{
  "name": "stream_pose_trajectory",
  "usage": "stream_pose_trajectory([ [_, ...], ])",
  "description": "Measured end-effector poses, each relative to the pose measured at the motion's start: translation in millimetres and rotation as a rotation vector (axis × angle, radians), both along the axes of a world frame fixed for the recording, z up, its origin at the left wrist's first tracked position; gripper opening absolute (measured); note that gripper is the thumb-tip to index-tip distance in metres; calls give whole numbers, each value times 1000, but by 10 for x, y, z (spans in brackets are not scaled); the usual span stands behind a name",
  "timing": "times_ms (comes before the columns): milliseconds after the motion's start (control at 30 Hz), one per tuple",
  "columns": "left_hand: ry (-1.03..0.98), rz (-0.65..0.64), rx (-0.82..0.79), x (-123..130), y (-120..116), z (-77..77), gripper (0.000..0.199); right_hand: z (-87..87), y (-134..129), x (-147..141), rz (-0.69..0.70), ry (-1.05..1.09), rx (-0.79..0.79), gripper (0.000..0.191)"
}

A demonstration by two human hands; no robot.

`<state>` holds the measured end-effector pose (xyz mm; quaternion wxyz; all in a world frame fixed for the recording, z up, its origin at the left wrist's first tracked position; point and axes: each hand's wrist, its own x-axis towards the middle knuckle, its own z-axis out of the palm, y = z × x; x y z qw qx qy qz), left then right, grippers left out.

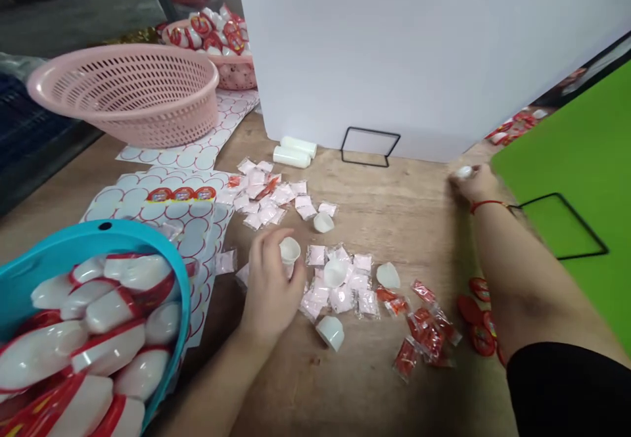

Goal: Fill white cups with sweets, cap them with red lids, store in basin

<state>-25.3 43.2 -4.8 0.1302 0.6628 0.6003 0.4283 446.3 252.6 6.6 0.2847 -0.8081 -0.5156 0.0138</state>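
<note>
My left hand (273, 286) is closed around a small white plastic cup (290, 250), thumb on one side and fingers on the other. Reaching far to the right, my right hand (479, 183) pinches a small white piece (465, 172) whose shape I cannot make out. Beside my left hand lie pink-white sachets (342, 298), with another white cup (335, 272) resting on them. More cups stand around: one behind (323, 222), one to the right (388, 275) and a tilted one in front (330, 332). Red sachets (428, 333) lie in a pile further right.
A blue basket (183, 286) of white-and-red pieces stands at the left, before a pink basket (123, 118). Sticker sheets (190, 227) lie under them. A white board (374, 56) and a green board (586, 154) with black wire stands border the table. Red discs (480, 340) lie under my right arm.
</note>
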Motion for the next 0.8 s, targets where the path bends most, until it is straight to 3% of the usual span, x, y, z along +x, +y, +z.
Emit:
stream_pose_trajectory([
  [100, 15, 4, -40, -30, 78, -22, 43, 41, -99, -132, -68, 66, 53, 60],
  [133, 17, 16, -48, -38, 103, -35, 43, 70, -204, -216, -26, 104, 92, 62],
  [200, 14, 50, -62, -51, 151, -70, 43, 152, -539, -455, 124, 228, 185, 60],
  [267, 0, 77, -79, -61, 191, -101, 46, 263, -1004, -781, 383, 418, 286, 57],
  [300, -8, 80, -81, -62, 204, -110, 49, 326, -1254, -964, 500, 468, 261, 55],
  [367, -3, 65, -74, -55, 207, -108, 55, 441, -1711, -1334, 591, 456, 224, 50],
  [433, 43, 21, -57, -37, 180, -80, 54, 510, -2026, -1651, 738, 428, 120, 47],
  [567, 134, -72, -56, 10, 68, -10, 38, 444, -2178, -2023, 1102, 97, -119, 45],
  [667, 150, -89, -38, 50, -32, 31, 33, 319, -2130, -2142, 1116, -193, -217, 45],
  [800, 152, -220, -46, 127, -158, 69, 33, 276, -2200, -2149, 1074, -280, -252, 61],
])
